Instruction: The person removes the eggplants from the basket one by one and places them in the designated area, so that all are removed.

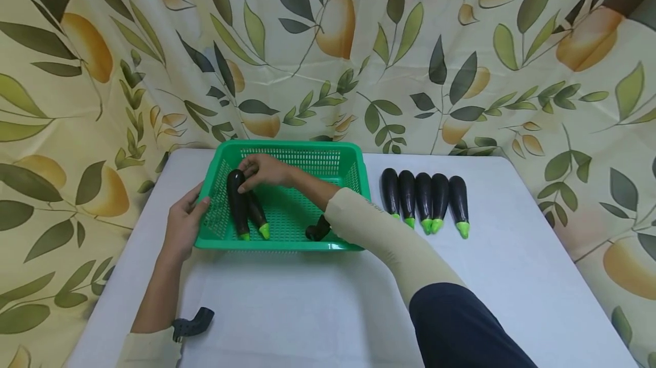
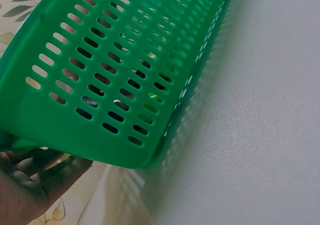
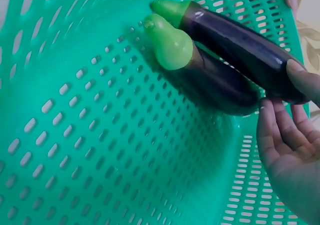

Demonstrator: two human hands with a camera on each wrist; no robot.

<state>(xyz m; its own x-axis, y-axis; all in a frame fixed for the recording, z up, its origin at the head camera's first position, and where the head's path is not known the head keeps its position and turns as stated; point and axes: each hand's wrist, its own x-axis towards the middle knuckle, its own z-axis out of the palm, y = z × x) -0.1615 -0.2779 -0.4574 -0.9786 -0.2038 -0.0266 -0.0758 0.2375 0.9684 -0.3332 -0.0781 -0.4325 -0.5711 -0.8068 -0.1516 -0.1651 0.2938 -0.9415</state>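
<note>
My right hand (image 1: pixel 266 171) reaches into a green plastic basket (image 1: pixel 287 245) and pinches the blunt end of a dark purple eggplant (image 1: pixel 237 203) between thumb and fingers. In the right wrist view, that eggplant (image 3: pixel 240 40) lies at a slant, its green stem end pointing away from the hand. Beside it, a second eggplant (image 3: pixel 215 80) lies on the basket floor. My left hand (image 1: pixel 183 223) grips the left rim of the basket, its fingers (image 2: pixel 60 177) reaching under the rim in the left wrist view.
To the basket's right, several eggplants (image 1: pixel 423 197) lie in a row on the white table (image 1: pixel 287 311), stems toward me. A black wrist-worn device (image 1: pixel 319 229) shows under my right forearm, another (image 1: pixel 193 322) at my left wrist. A leaf-patterned curtain (image 1: pixel 328 89) hangs behind.
</note>
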